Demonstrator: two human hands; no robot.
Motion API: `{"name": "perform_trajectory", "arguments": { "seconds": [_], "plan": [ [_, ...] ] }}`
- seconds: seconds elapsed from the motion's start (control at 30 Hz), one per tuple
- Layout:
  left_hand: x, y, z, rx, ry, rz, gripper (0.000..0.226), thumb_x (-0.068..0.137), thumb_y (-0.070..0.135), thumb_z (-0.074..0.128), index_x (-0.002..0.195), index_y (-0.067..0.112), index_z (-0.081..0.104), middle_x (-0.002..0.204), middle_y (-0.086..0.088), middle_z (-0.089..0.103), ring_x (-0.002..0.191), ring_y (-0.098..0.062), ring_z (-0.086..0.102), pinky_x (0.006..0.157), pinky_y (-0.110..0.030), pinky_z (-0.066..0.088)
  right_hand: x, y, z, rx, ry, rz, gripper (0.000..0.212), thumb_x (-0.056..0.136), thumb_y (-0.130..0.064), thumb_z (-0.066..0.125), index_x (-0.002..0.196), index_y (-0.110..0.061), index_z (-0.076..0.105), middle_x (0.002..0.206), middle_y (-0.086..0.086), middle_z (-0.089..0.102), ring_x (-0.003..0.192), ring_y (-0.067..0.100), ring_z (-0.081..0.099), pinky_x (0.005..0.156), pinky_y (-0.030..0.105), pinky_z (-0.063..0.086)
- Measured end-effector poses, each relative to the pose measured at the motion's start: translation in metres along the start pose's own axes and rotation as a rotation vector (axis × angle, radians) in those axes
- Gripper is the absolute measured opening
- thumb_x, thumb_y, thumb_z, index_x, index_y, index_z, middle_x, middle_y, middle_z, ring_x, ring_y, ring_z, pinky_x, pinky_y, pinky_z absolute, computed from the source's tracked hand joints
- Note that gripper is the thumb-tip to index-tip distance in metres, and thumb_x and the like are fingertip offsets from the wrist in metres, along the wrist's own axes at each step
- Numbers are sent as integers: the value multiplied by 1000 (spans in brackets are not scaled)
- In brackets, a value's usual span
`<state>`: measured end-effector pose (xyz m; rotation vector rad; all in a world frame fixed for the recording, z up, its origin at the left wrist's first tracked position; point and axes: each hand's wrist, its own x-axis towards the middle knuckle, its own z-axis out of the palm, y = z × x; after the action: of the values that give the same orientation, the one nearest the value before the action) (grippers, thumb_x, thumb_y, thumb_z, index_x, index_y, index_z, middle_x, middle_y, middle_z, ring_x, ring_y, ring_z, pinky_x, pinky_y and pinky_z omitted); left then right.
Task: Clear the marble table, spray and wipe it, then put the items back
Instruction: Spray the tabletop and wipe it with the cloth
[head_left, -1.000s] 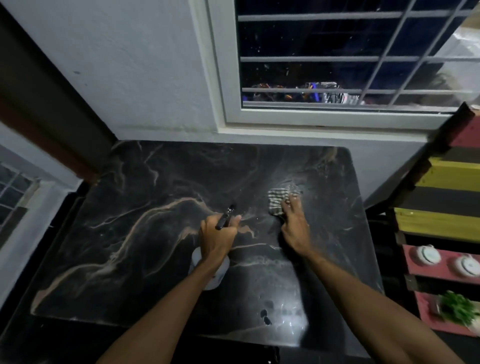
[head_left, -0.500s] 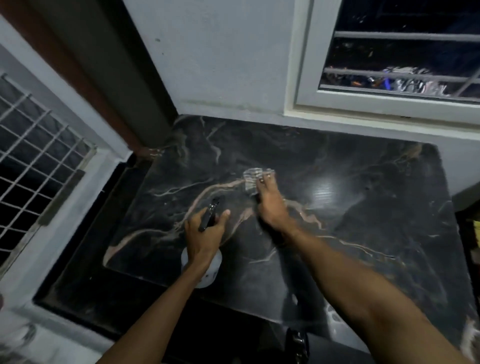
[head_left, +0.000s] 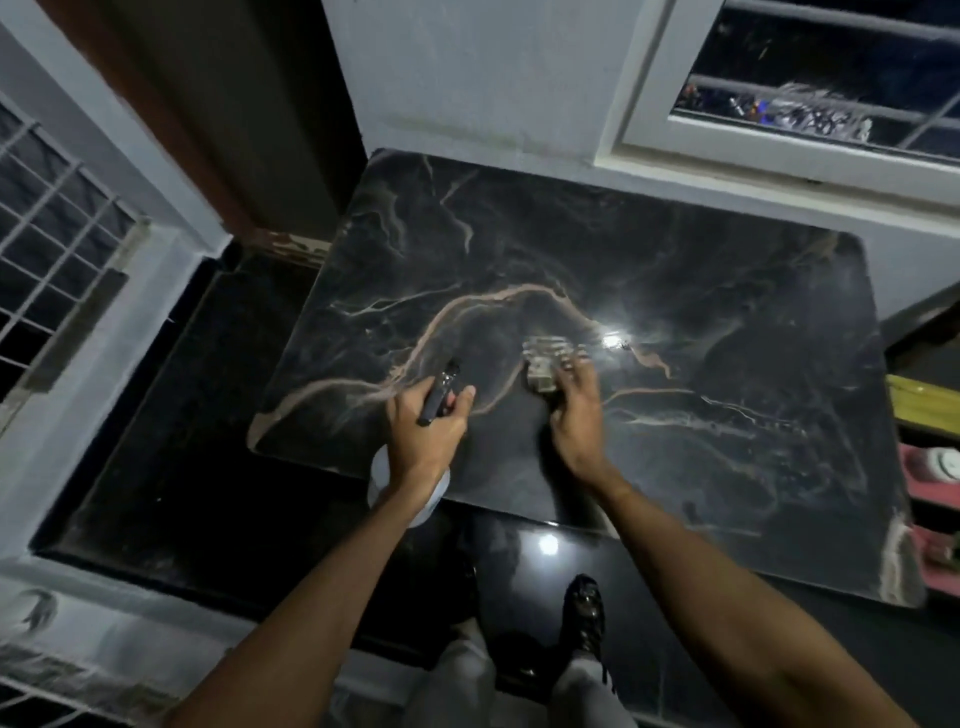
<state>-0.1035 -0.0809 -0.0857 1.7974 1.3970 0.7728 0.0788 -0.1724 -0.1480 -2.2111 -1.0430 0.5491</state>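
Note:
The black marble table (head_left: 727, 322) with pale veins fills the middle of the head view, bare of items. My left hand (head_left: 427, 431) grips a spray bottle (head_left: 410, 493) over the table's front left corner; its black nozzle sticks out past my fingers and its white body shows below my wrist. My right hand (head_left: 574, 410) presses a small checked cloth (head_left: 545, 364) flat on the marble near the table's middle, fingers spread on it. The cloth is blurred.
A white wall and barred window (head_left: 810, 104) back the table. A grilled window (head_left: 47, 234) is at the left. Coloured shelves (head_left: 930, 467) stand at the right edge. Glossy dark floor (head_left: 171, 441) lies left of and below the table, with my feet (head_left: 587, 613) near its front edge.
My right hand slid the cloth from the table's right part towards the middle-left and back nearer to me. The view swung left and down. My left hand kept the spray bottle.

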Motion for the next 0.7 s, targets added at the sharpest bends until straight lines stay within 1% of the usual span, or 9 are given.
{"name": "perform_trajectory", "arguments": {
  "seconds": [0.07, 0.17, 0.2, 0.3, 0.37, 0.5, 0.57, 0.63, 0.7],
  "plan": [
    [-11, 4, 4, -15, -24, -4, 39, 83, 28, 80, 58, 13, 54, 53, 10, 53, 56, -12, 53, 59, -18, 35, -16, 0, -6, -79, -48, 23, 79, 71, 16, 46, 147, -4, 44, 162, 17, 23, 152, 34, 20, 126, 43, 20],
    [-27, 13, 8, -23, -41, 49, 42, 85, 23, 79, 57, 11, 50, 50, 6, 48, 58, -19, 51, 52, -9, 32, -50, 15, -5, -167, -267, -329, 74, 79, 12, 49, 149, -11, 43, 166, 8, 20, 155, 25, 14, 127, 34, 17],
    [-31, 14, 8, -23, -38, 67, 43, 85, 20, 78, 56, 9, 49, 49, 3, 47, 59, -21, 50, 51, -7, 31, -52, 24, -13, -145, -250, -313, 72, 79, 13, 49, 147, -11, 46, 165, 7, 22, 155, 25, 16, 126, 33, 19],
    [-49, 11, 5, 1, -25, 34, 47, 88, 19, 77, 53, 6, 47, 46, -4, 45, 48, -24, 45, 48, -11, 29, -56, 43, -34, -59, 73, 112, 71, 76, 17, 48, 143, -5, 49, 162, 13, 28, 151, 33, 25, 125, 40, 24],
    [-64, 5, 2, 30, -32, -11, 48, 88, 20, 77, 54, 3, 49, 47, -10, 49, 48, -30, 49, 51, -23, 30, -70, 26, -21, -61, 116, 192, 78, 74, 18, 47, 148, -4, 40, 163, 15, 21, 152, 34, 19, 126, 45, 20],
    [-94, -15, -13, 99, -23, 17, 25, 84, 11, 78, 64, 4, 64, 61, -6, 66, 59, -23, 61, 61, -28, 45, -118, -36, 37, 58, -202, -215, 79, 79, 13, 45, 153, -16, 35, 164, 4, 22, 154, 22, 17, 128, 37, 18],
    [-105, -26, -21, 98, -24, -3, 13, 85, 10, 76, 74, 7, 71, 71, -1, 73, 67, -15, 66, 67, -26, 50, -131, -36, 41, 12, -294, -368, 80, 74, 13, 45, 150, -11, 40, 164, 8, 23, 155, 27, 13, 128, 38, 16],
    [-112, -34, -24, 116, -44, -16, 27, 85, 14, 79, 65, 7, 62, 60, 0, 64, 57, -16, 61, 59, -30, 48, -131, -14, 22, -24, -234, -284, 84, 71, 16, 46, 150, -12, 41, 166, 7, 19, 156, 26, 11, 128, 39, 17],
    [-117, -34, -22, 109, -59, 3, 37, 85, 16, 80, 60, 7, 55, 52, 3, 54, 50, -14, 55, 53, -25, 43, -131, 10, -2, -9, -49, 2, 82, 73, 18, 46, 149, -13, 43, 166, 6, 19, 155, 26, 16, 126, 37, 22]
  ]
}}
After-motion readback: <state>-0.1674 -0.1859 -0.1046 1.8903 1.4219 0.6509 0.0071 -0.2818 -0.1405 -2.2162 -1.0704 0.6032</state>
